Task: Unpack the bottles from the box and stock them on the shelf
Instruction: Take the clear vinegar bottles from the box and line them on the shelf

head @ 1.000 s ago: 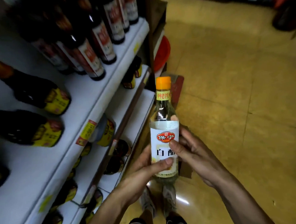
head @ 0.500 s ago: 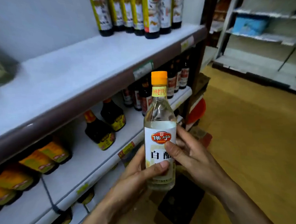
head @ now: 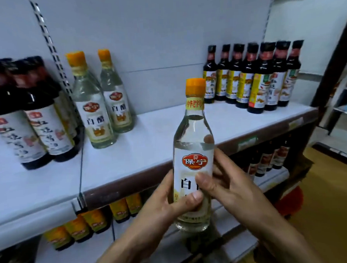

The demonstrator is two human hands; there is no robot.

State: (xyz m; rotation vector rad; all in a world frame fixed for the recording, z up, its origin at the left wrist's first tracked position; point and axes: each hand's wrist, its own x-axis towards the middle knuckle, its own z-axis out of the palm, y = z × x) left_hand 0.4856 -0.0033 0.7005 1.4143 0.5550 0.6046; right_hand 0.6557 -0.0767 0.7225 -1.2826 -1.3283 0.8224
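I hold a clear vinegar bottle point(head: 192, 142) with an orange cap and white label upright in front of the white shelf point(head: 149, 144). My left hand point(head: 166, 202) grips its lower body from the left, thumb across the label. My right hand point(head: 229, 186) grips it from the right, thumb on the label and fingers behind. Two matching clear bottles point(head: 102, 99) stand on the shelf to the left, near the back wall. The box is out of view.
Dark sauce bottles point(head: 33, 118) stand at the shelf's left, beside a wire divider point(head: 80, 156). A row of dark bottles with yellow labels point(head: 252, 77) lines the back right. Lower shelves hold more bottles point(head: 87, 222). An aisle with yellow floor point(head: 333, 203) lies right.
My view has risen from the lower shelves and floor to the upper shelf. The bottle has come up with both hands, now level with the shelf edge. Grip is unchanged.
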